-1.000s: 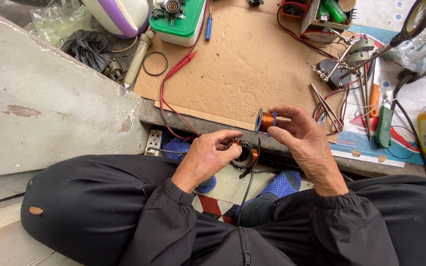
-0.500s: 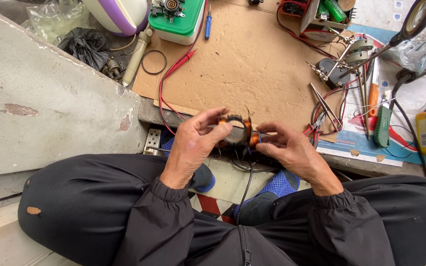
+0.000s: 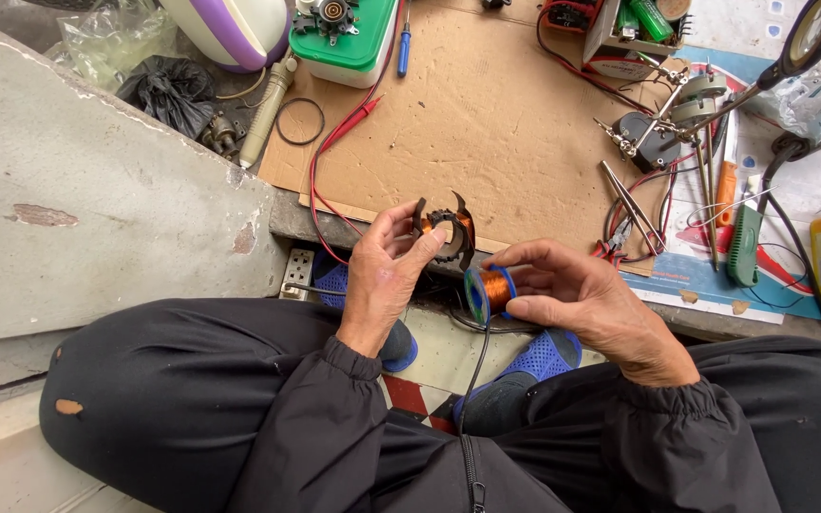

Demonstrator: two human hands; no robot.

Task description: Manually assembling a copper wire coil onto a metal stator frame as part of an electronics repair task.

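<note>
Left hand (image 3: pixel 387 275): raised in front of lap, wrist bent back, back of hand toward camera. Fingers curled up, thumb and fingertips pinched together at top, grip closed. Right hand (image 3: pixel 577 299): level with left, just beside it, not touching. Back of hand up, fingers bent leftward, thumb under, pinch closed. Both forearms in black sleeves, cuffs at wrists, coming in from lower centre. Knees spread wide, black trousers.
</note>
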